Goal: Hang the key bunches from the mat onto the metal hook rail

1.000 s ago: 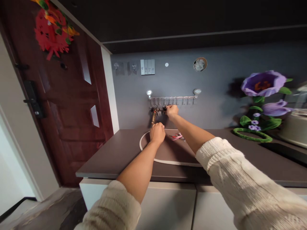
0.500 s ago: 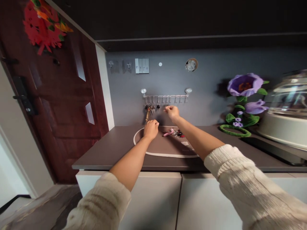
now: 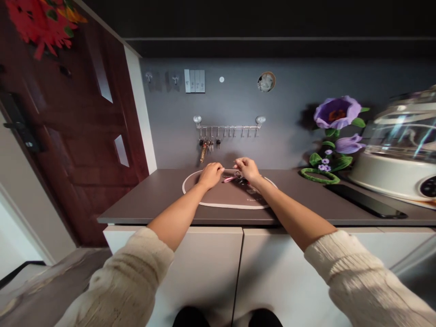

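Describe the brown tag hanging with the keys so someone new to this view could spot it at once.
On the grey wall above the dark counter, find the hook rail. Look to its left half, where the keys hang. The tag is the long brown strip with lettering, reaching lower than the keys around it.

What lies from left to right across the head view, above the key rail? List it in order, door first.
Dark red door, two wall hooks, pale switch panel, small white disc, round wall opening, large purple flower, domed appliance.
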Motion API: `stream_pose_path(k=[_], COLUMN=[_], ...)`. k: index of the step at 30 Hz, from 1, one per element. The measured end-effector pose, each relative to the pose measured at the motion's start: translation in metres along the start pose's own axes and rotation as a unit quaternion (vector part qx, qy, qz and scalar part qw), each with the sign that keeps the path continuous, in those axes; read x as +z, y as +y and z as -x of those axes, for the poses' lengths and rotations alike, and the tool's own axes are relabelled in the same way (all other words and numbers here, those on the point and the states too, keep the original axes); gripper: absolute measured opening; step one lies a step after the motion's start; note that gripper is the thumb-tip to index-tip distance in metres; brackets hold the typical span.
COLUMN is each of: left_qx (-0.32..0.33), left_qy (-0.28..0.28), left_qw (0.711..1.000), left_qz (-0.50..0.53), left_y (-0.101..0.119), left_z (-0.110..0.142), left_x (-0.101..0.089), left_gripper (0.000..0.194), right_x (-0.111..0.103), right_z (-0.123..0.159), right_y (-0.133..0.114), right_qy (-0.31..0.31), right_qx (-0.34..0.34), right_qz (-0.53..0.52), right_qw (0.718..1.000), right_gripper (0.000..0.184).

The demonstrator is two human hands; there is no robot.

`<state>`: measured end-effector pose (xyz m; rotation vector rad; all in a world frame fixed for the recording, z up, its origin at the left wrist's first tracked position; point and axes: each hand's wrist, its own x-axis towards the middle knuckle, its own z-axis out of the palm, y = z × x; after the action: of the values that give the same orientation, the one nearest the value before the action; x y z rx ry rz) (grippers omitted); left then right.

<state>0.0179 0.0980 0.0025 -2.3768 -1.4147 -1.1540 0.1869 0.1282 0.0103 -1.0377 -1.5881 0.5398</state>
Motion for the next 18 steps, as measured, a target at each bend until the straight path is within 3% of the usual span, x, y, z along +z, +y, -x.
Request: stream_pose_path(k=[8,14,18], left_qx=[0.035,0.068,0.065], left_qy=[-0.056,-0.124,-0.131], left_qw=[0.998,0.99,0.989], left_qz=[0.008,0.021,0.017], left_y=[0.004,0.005,0.003], left_z=[0.002,0.004,0.004], left_x=[0.0,0.0,0.001], left_gripper=[0.027,0.027,0.023], right_x=[-0.011,-0.012,-0.01], right_z=[0.009,0.007,0.005], right_y=[-0.002,0.001,0.006], right_qy=[-0.019,-0.02,-0.021], right_qx=[-0.053,-0.073,-0.072], right_qz=[0.167,0.227,0.242], right_qw=[0.984,0.971,0.967], right_gripper=[0.017,0.018,0.019])
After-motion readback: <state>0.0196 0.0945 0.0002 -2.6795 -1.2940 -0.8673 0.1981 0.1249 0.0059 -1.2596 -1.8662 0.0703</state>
